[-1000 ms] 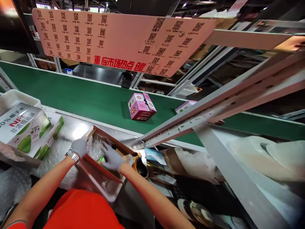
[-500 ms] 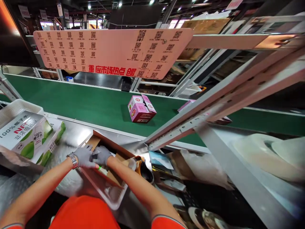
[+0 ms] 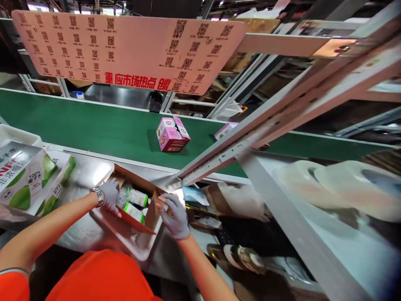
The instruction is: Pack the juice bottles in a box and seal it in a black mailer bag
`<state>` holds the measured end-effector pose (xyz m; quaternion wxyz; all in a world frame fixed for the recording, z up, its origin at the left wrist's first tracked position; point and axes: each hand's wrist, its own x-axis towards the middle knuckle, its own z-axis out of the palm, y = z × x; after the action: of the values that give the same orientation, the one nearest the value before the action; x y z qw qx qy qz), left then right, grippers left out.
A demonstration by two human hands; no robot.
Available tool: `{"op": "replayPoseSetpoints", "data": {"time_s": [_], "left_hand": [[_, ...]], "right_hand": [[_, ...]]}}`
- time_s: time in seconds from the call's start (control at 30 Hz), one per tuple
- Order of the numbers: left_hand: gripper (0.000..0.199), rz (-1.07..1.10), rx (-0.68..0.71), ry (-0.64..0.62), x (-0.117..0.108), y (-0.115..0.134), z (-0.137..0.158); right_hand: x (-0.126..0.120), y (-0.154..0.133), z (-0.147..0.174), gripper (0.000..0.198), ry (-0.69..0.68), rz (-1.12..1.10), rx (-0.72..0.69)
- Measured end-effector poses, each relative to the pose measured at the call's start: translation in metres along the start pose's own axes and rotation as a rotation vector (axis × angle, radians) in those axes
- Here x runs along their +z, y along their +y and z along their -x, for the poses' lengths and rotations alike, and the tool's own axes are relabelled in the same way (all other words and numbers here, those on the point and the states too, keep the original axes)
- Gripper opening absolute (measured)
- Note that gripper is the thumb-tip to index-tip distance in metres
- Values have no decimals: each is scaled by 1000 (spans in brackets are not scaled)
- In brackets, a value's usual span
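Right hand point(image 3: 175, 215) shifted to brown carton point(image 3: 133, 200) flap; bottles visible.

Lit brightly and evenly from overhead, with small ceiling lamps glimpsed along the top edge. Glared white on the steel counter point(image 3: 94, 171) beside the open carton point(image 3: 131, 200). Bent straight rails into curves toward the edges, wide-angle fashion. Smeared the pale rolls point(image 3: 338, 188) at right into blur; kept the QR board point(image 3: 125, 50) legible.
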<state>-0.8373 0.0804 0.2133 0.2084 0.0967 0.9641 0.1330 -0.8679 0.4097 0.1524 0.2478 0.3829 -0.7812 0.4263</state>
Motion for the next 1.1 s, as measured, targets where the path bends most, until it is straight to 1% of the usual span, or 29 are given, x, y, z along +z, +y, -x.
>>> {"op": "replayPoseSetpoints", "data": {"time_s": [0.03, 0.07, 0.1, 0.17, 0.2, 0.3, 0.33, 0.37, 0.4, 0.43, 0.47, 0.5, 0.53, 0.57, 0.6, 0.63, 0.67, 0.7, 0.73, 0.77, 0.8, 0.87, 0.9, 0.93, 0.97, 1.0, 1.07, 1.1], "left_hand": [[102, -41, 17, -23, -1, -1, -2], [104, -74, 30, -35, -2, -3, -5], [105, -98, 40, -36, -3, -4, -9], [101, -105, 45, 4, -4, -8, -19], [97, -106, 47, 35, -3, -10, -25], [86, -142, 73, 154, 11, -18, -44], [86, -143, 75, 211, 18, -22, -50], [89, -130, 70, 275, 27, -26, -55], [94, -106, 57, 338, 35, -29, -59], [101, -76, 45, 393, 44, -33, -62], [109, -49, 41, 440, 52, -36, -65], [117, -30, 49, 482, 59, -39, -66], [125, -19, 66, 524, 66, -42, -66], [134, -15, 79, 576, 71, -44, -66], [143, -19, 83, 635, 76, -46, -65], [151, -28, 78, 694, 81, -48, -63], [156, -43, 66, 737, 84, -49, -61], [156, -58, 52, 757, 87, -49, -59], [154, -73, 40, 752, 89, -49, -56], [149, -87, 34, 726, 91, -47, -53], [141, -101, 39, 683, 92, -45, -49], [115, -132, 98, 565, 91, -38, -41], [101, -147, 156, 499, 91, -34, -36], [91, -161, 223, 437, 90, -29, -31], [88, -173, 287, 382, 90, -25, -26], [92, -185, 342, 335, 90, -22, -21], [115, -220, 397, 264, 89, -19, -14], [125, -244, 401, 240, 88, -18, -12]], "right_hand": [[-3, 3, 14, 24, -26, -11, 61], [-2, 5, 26, 23, -96, -44, 116], [2, 7, 36, 26, -184, -89, 170], [14, 12, 47, 43, -327, -195, 277], [20, 14, 50, 51, -355, -247, 343], [25, 20, 51, 69, -338, -427, 577], [24, 20, 49, 70, -322, -466, 640], [21, 20, 45, 68, -300, -469, 673], [19, 18, 39, 62, -273, -428, 659], [17, 17, 30, 55, -239, -346, 598], [16, 15, 18, 48, -199, -237, 504], [17, 15, 3, 46, -166, -119, 399], [19, 15, -12, 47, -155, -6, 308], [23, 16, -28, 51, -179, 92, 254], [27, 17, -41, 54, -237, 174, 246], [32, 17, -49, 54, -332, 236, 276], [38, 17, -52, 52, -451, 274, 318], [43, 15, -49, 50, -570, 292, 349], [48, 13, -39, 49, -668, 296, 355], [53, 9, -26, 50, -736, 292, 337], [57, 6, -9, 57, -761, 295, 291], [62, 1, 22, 73, -738, 314, 223], [64, 0, 35, 77, -709, 325, 209], [66, -1, 45, 78, -679, 330, 204], [68, -1, 52, 76, -649, 331, 200], [70, 0, 57, 74, -621, 324, 195], [75, 4, 66, 66, -553, 285, 185], [77, 7, 71, 62, -494, 257, 198]]}}
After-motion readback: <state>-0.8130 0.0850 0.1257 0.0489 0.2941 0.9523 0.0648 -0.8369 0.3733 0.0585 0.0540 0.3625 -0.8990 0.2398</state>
